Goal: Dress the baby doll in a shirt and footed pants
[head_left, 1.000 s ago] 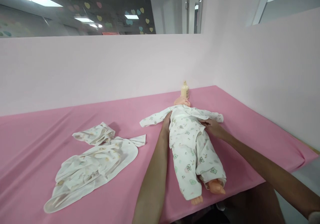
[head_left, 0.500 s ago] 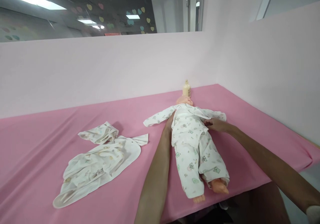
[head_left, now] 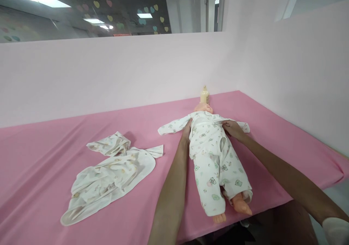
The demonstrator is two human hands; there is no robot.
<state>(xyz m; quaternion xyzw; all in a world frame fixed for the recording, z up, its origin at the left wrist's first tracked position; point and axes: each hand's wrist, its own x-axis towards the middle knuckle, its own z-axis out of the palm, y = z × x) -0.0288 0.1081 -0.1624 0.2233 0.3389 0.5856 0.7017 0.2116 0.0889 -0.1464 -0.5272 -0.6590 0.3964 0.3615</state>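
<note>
A baby doll (head_left: 205,108) lies on its back, head toward the wall, wearing a white printed top (head_left: 174,125) and matching trousers (head_left: 208,161). Its bare feet stick out near the table's front edge. At the doll's waist on the left, my left hand (head_left: 187,131) is closed at the trousers' upper edge, its fingers partly hidden by the cloth. My right hand (head_left: 233,129) pinches the trousers' waist on the other side, beside the top's hem. A slit-like gap shows in the cloth at the right hip.
Crumpled white printed baby clothes (head_left: 109,181) lie left of the doll on the pink table cover (head_left: 131,125). A pale yellow pump bottle (head_left: 204,96) stands behind the doll's head. White walls (head_left: 122,70) border the table at the back and right.
My right hand has moved up toward the doll's chest, drawing the trousers' waist higher on the right. My left hand stays at the doll's side. The view has shifted slightly.
</note>
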